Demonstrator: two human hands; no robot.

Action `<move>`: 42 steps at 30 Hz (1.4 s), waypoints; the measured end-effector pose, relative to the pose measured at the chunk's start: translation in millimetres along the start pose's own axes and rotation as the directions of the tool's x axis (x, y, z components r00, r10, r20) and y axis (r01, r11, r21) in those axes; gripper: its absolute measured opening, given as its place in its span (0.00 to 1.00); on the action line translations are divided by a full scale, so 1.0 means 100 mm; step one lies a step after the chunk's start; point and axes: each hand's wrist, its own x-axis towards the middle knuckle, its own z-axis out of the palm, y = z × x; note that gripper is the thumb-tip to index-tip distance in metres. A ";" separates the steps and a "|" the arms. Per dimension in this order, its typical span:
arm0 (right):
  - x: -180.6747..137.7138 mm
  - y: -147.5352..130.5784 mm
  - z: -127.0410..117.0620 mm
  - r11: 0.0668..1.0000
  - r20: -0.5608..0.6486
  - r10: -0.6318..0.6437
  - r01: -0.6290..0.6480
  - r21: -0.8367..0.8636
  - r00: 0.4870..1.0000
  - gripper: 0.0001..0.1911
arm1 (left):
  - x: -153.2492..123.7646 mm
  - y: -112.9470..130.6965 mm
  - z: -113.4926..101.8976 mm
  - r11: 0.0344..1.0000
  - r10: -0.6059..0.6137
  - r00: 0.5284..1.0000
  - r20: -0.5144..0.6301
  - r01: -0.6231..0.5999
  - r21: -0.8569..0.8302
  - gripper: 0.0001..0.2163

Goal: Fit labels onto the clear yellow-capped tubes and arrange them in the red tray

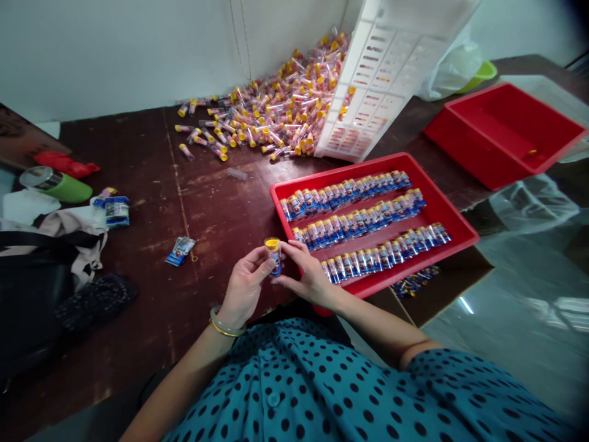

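In front of my body, a small clear tube [273, 261] with a yellow cap and a blue printed label stands nearly upright between my hands. My left hand [248, 282] is closed on it, the thumb pressed across its front. From the other side, my right hand [309, 274] grips it with fingers near the cap and thumb near the lower end. Just to the right is a red tray [442, 205] with three rows of similar labelled tubes. A few flat blue labels [180, 250] lie on the dark table to the left.
A large heap of yellow-capped tubes [276, 116] lies against the wall, beside a tilted white plastic crate [377, 80]. An empty-looking red bin [488, 141] stands at right. A cardboard box [446, 288] sits below the tray. At left are a green cup [69, 187] and a black bag [32, 288].
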 end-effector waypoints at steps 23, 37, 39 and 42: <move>1.15 1.10 -1.35 0.719 -0.296 0.447 -0.536 -0.443 0.844 0.10 | 0.12 -0.09 -1.38 0.541 0.476 0.850 -0.226 -0.080 0.837 0.15; 1.05 0.24 0.36 0.884 0.352 0.225 -0.039 -0.465 0.909 0.14 | 0.43 0.18 -2.19 0.023 0.488 0.769 -0.413 0.461 0.887 0.15; 0.92 0.18 0.61 0.887 0.484 0.187 0.065 -0.458 0.855 0.15 | 0.46 0.21 -2.21 0.013 0.426 0.812 -0.399 0.435 0.900 0.16; 0.78 0.14 0.79 0.878 0.584 0.175 0.143 -0.457 0.793 0.17 | 0.51 0.26 -2.23 -0.078 0.335 0.861 -0.384 0.431 0.899 0.17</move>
